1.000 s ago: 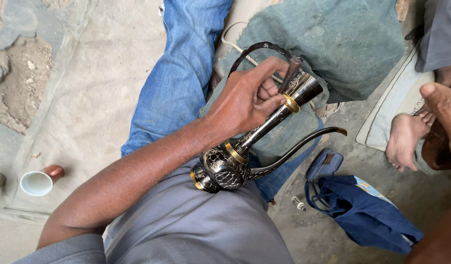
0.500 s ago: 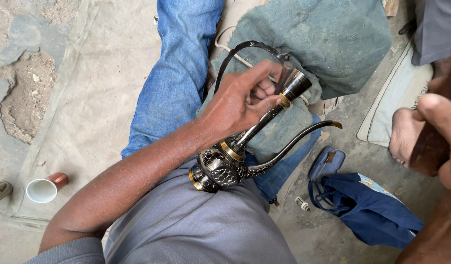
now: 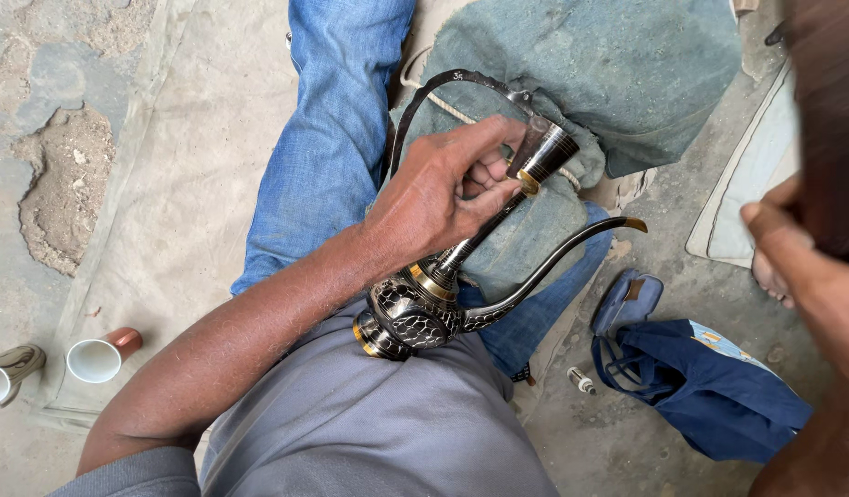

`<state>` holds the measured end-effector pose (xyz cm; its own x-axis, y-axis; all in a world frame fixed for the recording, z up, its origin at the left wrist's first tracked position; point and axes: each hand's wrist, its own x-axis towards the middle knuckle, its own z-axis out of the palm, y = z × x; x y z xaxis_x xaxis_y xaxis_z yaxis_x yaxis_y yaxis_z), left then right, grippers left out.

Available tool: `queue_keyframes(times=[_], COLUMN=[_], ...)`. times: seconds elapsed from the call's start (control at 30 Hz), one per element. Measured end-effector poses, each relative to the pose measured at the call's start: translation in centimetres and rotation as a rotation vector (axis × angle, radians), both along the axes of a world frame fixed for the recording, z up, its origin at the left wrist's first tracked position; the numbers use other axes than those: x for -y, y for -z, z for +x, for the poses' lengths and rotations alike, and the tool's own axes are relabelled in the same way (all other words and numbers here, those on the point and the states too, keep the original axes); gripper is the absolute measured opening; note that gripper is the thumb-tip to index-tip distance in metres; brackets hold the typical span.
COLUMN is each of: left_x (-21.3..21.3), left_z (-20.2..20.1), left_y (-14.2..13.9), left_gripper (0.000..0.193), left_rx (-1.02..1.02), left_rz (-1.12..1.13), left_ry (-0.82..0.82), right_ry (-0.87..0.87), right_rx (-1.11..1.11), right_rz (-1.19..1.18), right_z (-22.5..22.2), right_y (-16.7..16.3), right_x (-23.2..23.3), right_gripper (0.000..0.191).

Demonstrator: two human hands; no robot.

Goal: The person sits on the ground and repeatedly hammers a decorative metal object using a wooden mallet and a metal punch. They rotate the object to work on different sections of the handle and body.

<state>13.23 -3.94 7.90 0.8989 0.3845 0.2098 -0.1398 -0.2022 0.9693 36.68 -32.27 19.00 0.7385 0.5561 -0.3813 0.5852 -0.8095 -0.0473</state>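
1. Head view: we are seeing the left hand [image 3: 443,198] gripping the slim neck of a black-and-gold metal ewer [image 3: 461,276] — its round base is pressing against the grey shirt [image 3: 369,423], its curved spout [image 3: 553,258] pointing away from the body.
2. Right of the ewer, the right hand [image 3: 802,267] is showing blurred — we cannot tell its grip.
3. Below the spout a blue bag [image 3: 710,396] is lying; far left of the ewer, two cups [image 3: 98,357] are lying.

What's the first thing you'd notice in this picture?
A shiny black and gold metal jug with a long curved spout, resting against the person's lap in the middle. The left hand grips its thin neck. A blue bag lies on the ground at the lower right, and two cups lie on their sides at the lower left.
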Motion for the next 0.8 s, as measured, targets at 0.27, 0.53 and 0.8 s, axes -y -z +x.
queue_keyframes(times=[0.27,0.53,0.8], left_x=[-0.1,1.5,4.4], left_z=[-0.3,-4.8,-3.8], left_y=[-0.5,-2.2,0.1], left_gripper=[0.037,0.021,0.035], left_rx=[0.080,-0.103,-0.440], left_rz=[-0.095,0.434,0.603], left_ry=[-0.084,-0.084,0.047], right_ry=[-0.235,0.494,0.496], right_rx=[0.027,-0.152,-0.209], right_rz=[0.279,1.130,0.728], right_z=[0.4,-9.0,-22.3], right_y=[0.3,8.9,15.8], right_x=[2.1,5.0,6.0], right_gripper=[0.014,0.068,0.058])
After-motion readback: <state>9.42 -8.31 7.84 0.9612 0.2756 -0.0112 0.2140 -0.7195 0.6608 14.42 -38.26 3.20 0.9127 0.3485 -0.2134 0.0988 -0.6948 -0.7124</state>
